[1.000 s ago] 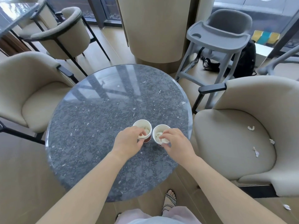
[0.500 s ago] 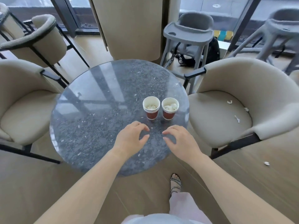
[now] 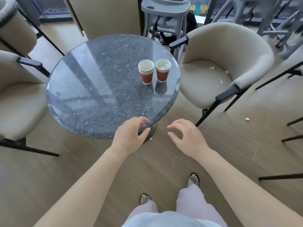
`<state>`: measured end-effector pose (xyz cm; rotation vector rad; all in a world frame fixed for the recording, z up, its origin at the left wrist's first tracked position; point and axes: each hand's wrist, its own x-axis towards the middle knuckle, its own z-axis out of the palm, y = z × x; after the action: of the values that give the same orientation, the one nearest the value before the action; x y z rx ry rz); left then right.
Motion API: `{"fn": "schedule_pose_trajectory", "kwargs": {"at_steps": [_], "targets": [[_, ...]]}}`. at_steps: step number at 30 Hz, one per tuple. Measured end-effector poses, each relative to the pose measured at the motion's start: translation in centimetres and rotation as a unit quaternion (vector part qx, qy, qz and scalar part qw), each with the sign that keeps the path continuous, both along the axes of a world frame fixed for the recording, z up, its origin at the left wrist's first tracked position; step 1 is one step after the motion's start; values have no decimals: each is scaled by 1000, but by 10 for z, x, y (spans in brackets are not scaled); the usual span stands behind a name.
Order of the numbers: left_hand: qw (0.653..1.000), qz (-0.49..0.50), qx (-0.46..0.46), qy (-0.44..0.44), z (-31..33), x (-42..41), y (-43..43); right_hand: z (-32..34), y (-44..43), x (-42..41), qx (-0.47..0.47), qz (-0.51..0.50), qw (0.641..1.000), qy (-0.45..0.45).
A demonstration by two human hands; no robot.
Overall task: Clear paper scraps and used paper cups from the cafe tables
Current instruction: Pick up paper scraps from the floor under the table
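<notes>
Two lots of red paper cups stand side by side on the right part of the round grey stone table (image 3: 85,89). The left one is a nested stack of cups (image 3: 146,72); the right cup (image 3: 163,70) holds white paper scraps. My left hand (image 3: 130,135) hovers over the table's near edge, fingers loosely curled, holding nothing. My right hand (image 3: 186,136) hangs beside it over the floor, also empty. Both hands are well short of the cups. Several paper scraps (image 3: 219,74) lie on the seat of the beige armchair (image 3: 249,51) to the right.
A crumpled scrap (image 3: 247,119) lies on the wooden floor right of the armchair, and a small one (image 3: 150,138) by the table base. Another beige armchair (image 3: 18,102) stands at the left. A grey high chair (image 3: 164,15) is behind the table. My sandalled feet are below.
My hands let go of the two cups and drew back toward me, off the table's near edge. The view pulled away from the table and swung slightly right.
</notes>
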<state>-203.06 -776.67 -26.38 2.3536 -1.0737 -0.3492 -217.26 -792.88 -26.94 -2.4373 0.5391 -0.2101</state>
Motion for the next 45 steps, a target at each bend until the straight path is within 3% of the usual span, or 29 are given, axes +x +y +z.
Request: {"fn": "schedule_pose_trajectory", "kwargs": {"at_steps": [15,21,30,45], "targets": [[997,-8,60,40,-35,-91,-72,-37,-53,-84,24,22,999,41],[995,14,79,60,-88,-105,-110,-88,-88,-95,33,31,998,45],[989,3,128,74,-277,-71,-134,-281,-116,-75,55,-10,997,47],[989,-36,128,64,-642,-34,-197,-642,-164,-28,51,-26,996,66]]}}
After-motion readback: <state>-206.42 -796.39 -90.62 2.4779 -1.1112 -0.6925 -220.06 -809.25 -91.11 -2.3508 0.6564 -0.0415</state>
